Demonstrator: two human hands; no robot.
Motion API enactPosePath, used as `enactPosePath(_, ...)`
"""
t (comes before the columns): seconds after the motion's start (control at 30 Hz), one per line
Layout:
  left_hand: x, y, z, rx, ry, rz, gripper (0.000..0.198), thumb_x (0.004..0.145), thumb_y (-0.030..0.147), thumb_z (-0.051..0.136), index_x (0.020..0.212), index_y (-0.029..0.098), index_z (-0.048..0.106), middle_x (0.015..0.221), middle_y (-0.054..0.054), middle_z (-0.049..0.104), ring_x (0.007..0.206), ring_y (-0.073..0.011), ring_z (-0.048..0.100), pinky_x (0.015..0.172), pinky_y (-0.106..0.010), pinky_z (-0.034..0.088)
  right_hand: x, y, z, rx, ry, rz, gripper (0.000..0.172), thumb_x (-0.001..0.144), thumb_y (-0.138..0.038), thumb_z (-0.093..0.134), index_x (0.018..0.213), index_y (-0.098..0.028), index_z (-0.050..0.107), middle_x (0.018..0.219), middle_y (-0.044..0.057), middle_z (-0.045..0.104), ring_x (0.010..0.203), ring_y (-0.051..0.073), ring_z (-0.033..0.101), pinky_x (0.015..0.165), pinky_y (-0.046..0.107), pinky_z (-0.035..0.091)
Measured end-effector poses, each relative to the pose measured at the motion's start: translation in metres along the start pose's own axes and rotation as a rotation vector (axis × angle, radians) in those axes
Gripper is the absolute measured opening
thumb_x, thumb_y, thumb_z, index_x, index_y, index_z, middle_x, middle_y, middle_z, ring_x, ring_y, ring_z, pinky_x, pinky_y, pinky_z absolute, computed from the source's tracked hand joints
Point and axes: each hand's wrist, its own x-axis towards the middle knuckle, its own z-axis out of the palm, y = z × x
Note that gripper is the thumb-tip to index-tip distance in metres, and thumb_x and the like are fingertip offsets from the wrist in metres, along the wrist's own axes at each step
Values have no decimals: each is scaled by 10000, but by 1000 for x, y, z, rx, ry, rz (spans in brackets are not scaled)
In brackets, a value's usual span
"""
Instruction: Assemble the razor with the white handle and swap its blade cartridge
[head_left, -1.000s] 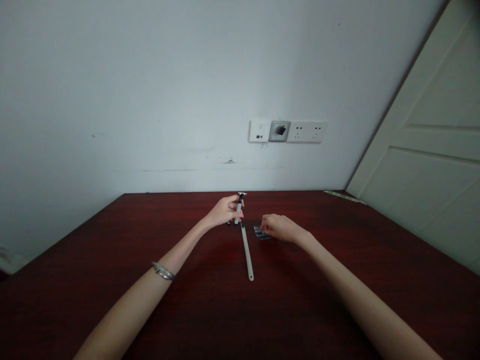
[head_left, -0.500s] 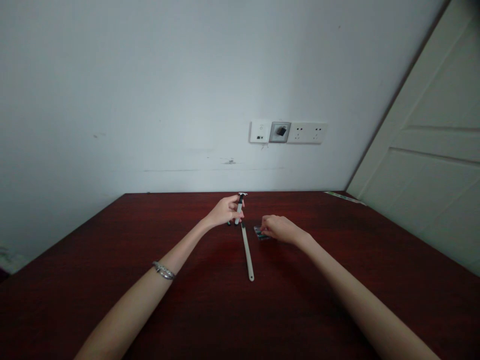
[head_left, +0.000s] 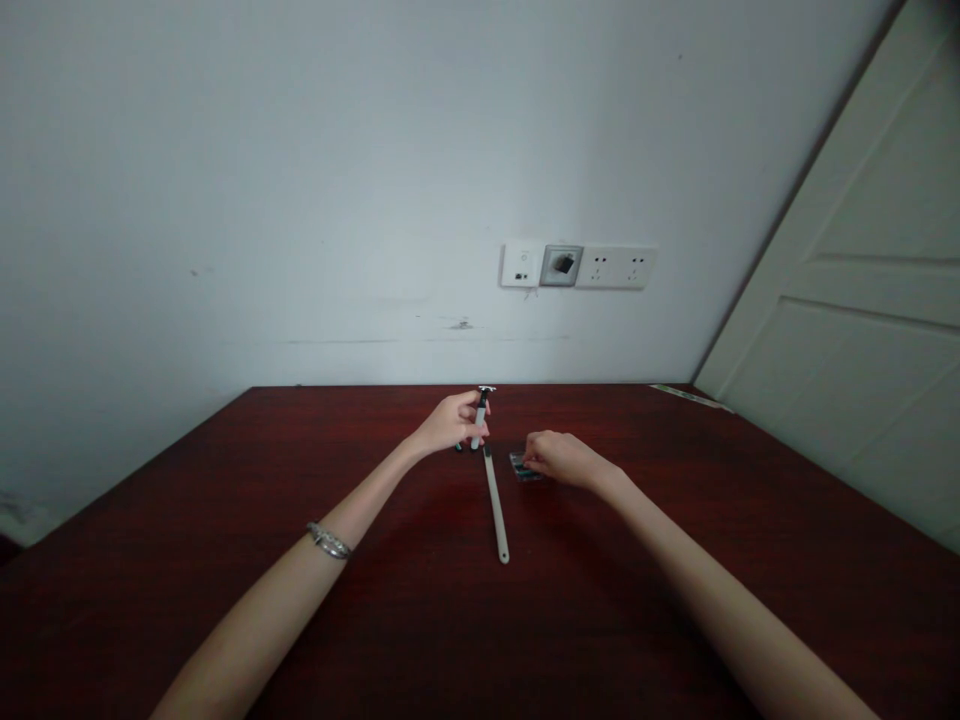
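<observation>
A razor [head_left: 478, 425] with a light grey handle, black neck and T-shaped head stands nearly upright in my left hand [head_left: 444, 424], whose fingers are closed round it. A second small dark-tipped item [head_left: 459, 447] shows only its end below that hand. Over the right part of a small clear plastic case [head_left: 517, 466], my right hand [head_left: 561, 457] has its fingers pinched together on it. Dark greenish pieces show inside the case; the fingertips hide the rest. Between the hands lies a long pale handle [head_left: 496, 510] with a black far end and a hole at its near end.
The dark red wooden table [head_left: 390, 620] meets a white wall at the back. A thin patterned strip [head_left: 690, 397] lies by the far right corner. Wall sockets [head_left: 615, 267] sit above the table, and a white door [head_left: 862, 300] stands at the right.
</observation>
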Motion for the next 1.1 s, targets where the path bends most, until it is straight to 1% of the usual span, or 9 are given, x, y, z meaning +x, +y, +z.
enactPosePath(0.23, -1, 2, 0, -7, 7, -9, 309, 652, 124, 657, 917, 137, 499, 705, -39, 638, 574, -156, 648, 514, -239, 502, 1, 3, 2, 45, 11, 46, 185, 838, -221, 522, 848, -184, 703, 929, 88, 694, 878, 206, 641, 661, 230, 410)
enactPosePath(0.43, -2, 4, 1, -8, 15, -18, 298, 647, 128, 658, 899, 136, 500, 698, -37, 637, 568, -158, 647, 514, -246, 506, 2, 6, 3, 100, 16, -5, 216, 821, -160, 502, 807, -176, 716, 845, 76, 710, 817, 181, 644, 675, 218, 403)
enactPosePath(0.6, -2, 4, 1, -17, 18, -14, 307, 643, 137, 671, 902, 135, 505, 696, -32, 636, 564, -149, 644, 517, -241, 507, 5, 10, 4, 138, 6, -26, 234, 805, -119, 495, 794, -169, 723, 790, 72, 712, 757, 171, 643, 657, 217, 397)
enactPosePath(0.73, -1, 3, 0, -10, 15, -17, 305, 646, 131, 667, 901, 137, 501, 699, -32, 637, 563, -144, 642, 523, -236, 507, 5, 12, 6, 125, 6, 0, 212, 784, -104, 520, 782, -167, 722, 801, 81, 713, 780, 183, 645, 667, 219, 400)
enactPosePath(0.87, -2, 3, 0, -2, 19, -20, 305, 650, 140, 661, 908, 139, 497, 710, -40, 641, 569, -157, 648, 509, -243, 505, 5, 13, 6, 110, 9, 30, 201, 779, -112, 529, 809, -163, 720, 824, 93, 714, 793, 198, 648, 683, 230, 405)
enactPosePath(1.1, -2, 6, 0, -7, 19, -25, 309, 649, 147, 654, 916, 142, 498, 708, -41, 639, 568, -163, 648, 505, -254, 507, 4, 12, 4, 100, 9, 27, 211, 779, -129, 516, 805, -173, 720, 831, 91, 714, 791, 208, 651, 679, 241, 404)
